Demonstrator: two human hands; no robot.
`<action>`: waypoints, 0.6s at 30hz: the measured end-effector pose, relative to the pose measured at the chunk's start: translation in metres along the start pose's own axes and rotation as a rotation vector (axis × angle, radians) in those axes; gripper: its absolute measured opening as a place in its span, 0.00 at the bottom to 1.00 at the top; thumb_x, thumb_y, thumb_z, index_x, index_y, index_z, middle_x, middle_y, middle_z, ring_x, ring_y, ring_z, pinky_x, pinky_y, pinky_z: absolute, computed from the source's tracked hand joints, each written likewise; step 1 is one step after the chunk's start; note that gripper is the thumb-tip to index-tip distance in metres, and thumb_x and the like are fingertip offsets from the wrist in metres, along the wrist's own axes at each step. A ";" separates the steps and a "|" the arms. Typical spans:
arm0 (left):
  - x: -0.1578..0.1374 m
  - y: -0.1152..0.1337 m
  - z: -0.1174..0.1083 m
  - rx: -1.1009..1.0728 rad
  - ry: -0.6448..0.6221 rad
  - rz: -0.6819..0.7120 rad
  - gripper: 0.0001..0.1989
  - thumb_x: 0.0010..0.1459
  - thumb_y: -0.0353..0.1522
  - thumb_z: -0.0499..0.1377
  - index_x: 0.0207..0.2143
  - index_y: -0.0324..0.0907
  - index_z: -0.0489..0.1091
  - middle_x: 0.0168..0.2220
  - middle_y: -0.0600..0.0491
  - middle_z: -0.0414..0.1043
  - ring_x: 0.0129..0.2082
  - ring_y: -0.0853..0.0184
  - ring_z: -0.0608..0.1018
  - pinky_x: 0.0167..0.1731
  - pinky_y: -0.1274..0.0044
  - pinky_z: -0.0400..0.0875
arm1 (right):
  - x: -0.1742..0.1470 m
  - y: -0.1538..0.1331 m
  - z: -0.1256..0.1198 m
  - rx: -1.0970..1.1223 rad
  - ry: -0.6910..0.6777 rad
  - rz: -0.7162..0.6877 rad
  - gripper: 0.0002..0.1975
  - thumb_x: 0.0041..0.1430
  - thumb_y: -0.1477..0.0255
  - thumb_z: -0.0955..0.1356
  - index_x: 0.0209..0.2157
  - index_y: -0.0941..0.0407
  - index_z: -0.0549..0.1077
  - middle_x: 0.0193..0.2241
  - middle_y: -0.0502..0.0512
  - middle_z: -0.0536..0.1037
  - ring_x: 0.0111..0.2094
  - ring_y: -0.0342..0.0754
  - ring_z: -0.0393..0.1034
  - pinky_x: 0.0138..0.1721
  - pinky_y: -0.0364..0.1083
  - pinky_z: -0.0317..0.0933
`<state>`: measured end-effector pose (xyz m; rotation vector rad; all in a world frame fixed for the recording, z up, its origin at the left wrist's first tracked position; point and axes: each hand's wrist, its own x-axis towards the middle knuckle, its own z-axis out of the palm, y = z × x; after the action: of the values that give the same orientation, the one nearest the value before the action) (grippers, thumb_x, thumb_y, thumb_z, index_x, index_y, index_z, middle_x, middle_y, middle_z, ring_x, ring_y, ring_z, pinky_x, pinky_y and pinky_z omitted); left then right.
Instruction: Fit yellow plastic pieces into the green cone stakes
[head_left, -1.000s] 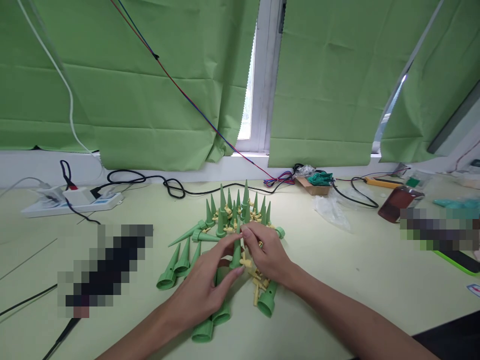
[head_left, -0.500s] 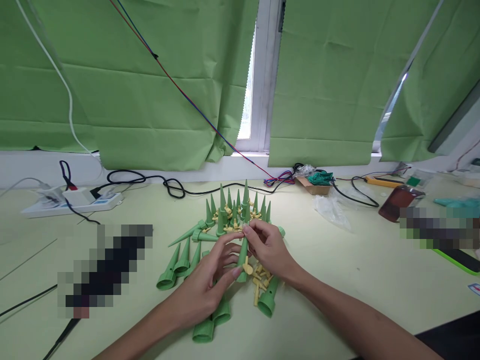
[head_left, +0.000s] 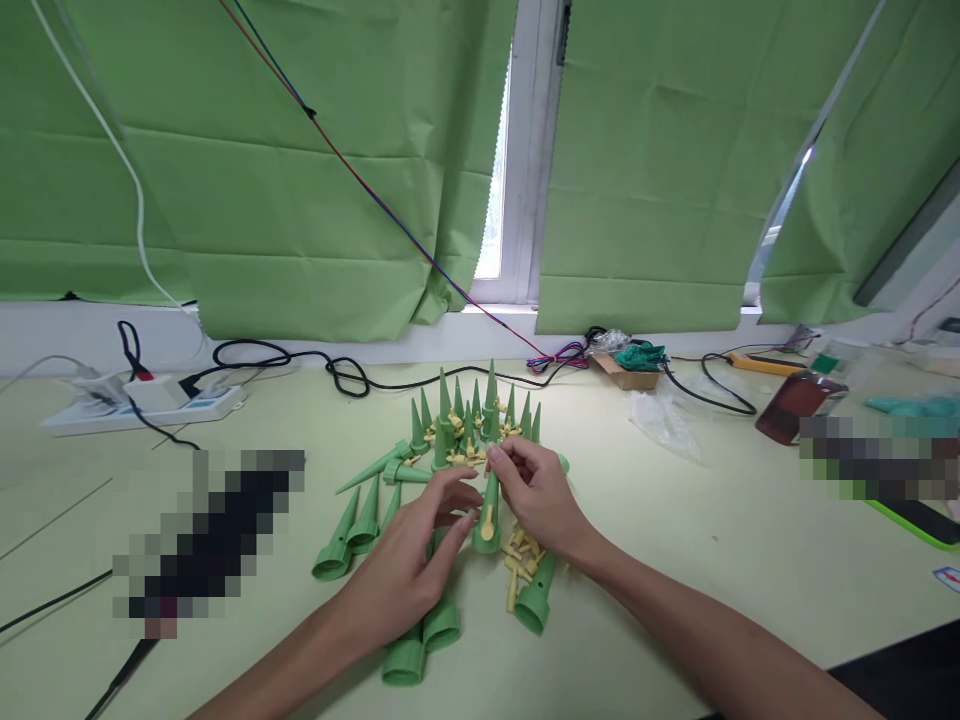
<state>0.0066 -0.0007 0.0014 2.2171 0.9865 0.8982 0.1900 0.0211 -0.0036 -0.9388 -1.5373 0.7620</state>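
Note:
A green plastic watering spike (head_left: 489,490) with a yellow valve (head_left: 487,522) on its side hangs in front of me, wide end toward me. My right hand (head_left: 536,495) pinches it near its narrow tip. My left hand (head_left: 420,540) is close on the left, thumb and fingers apart, curved beside the wide end; whether a fingertip touches the spike is hard to tell. Loose yellow valves (head_left: 514,575) lie under my right hand, next to another green spike (head_left: 535,600). More green spikes (head_left: 405,655) lie below my left hand, partly hidden by it.
Behind my hands stand several upright green spikes (head_left: 442,430) with yellow valves. A white power strip (head_left: 150,408) sits at the left, and a black cable (head_left: 405,385) runs along the back. At the right are a small cardboard box (head_left: 626,373) and a dark red bottle (head_left: 799,408).
The yellow valve has turned to line up along the held spike. My left thumb and fingers have moved off it slightly to the left. My right hand keeps its pinch.

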 end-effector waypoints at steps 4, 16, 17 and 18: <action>0.002 0.000 -0.002 0.181 0.102 0.043 0.10 0.66 0.33 0.51 0.48 0.46 0.65 0.40 0.52 0.76 0.37 0.65 0.80 0.35 0.75 0.75 | 0.003 0.001 -0.002 -0.009 0.058 -0.007 0.18 0.66 0.59 0.63 0.26 0.55 0.63 0.19 0.43 0.56 0.19 0.39 0.49 0.20 0.41 0.45; 0.005 -0.005 -0.003 0.394 0.031 0.081 0.11 0.67 0.32 0.49 0.37 0.43 0.71 0.38 0.50 0.73 0.40 0.61 0.75 0.38 0.73 0.72 | 0.008 0.012 -0.012 -0.376 0.166 -0.262 0.12 0.68 0.68 0.62 0.30 0.56 0.68 0.20 0.46 0.63 0.21 0.41 0.54 0.26 0.42 0.51; 0.005 -0.005 -0.003 0.387 0.021 0.078 0.11 0.67 0.33 0.49 0.37 0.43 0.71 0.38 0.50 0.73 0.40 0.62 0.75 0.38 0.72 0.72 | 0.008 0.014 -0.012 -0.400 0.159 -0.281 0.12 0.68 0.69 0.62 0.30 0.57 0.68 0.20 0.46 0.63 0.21 0.41 0.54 0.26 0.42 0.51; 0.005 -0.005 -0.002 0.380 0.012 0.073 0.11 0.67 0.33 0.49 0.37 0.43 0.71 0.38 0.50 0.72 0.40 0.62 0.75 0.38 0.72 0.72 | 0.009 0.017 -0.013 -0.421 0.155 -0.293 0.11 0.68 0.69 0.62 0.30 0.57 0.68 0.20 0.46 0.63 0.21 0.41 0.54 0.26 0.42 0.51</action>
<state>0.0050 0.0063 0.0010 2.5793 1.1683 0.8080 0.2048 0.0366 -0.0115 -1.0174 -1.6808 0.1528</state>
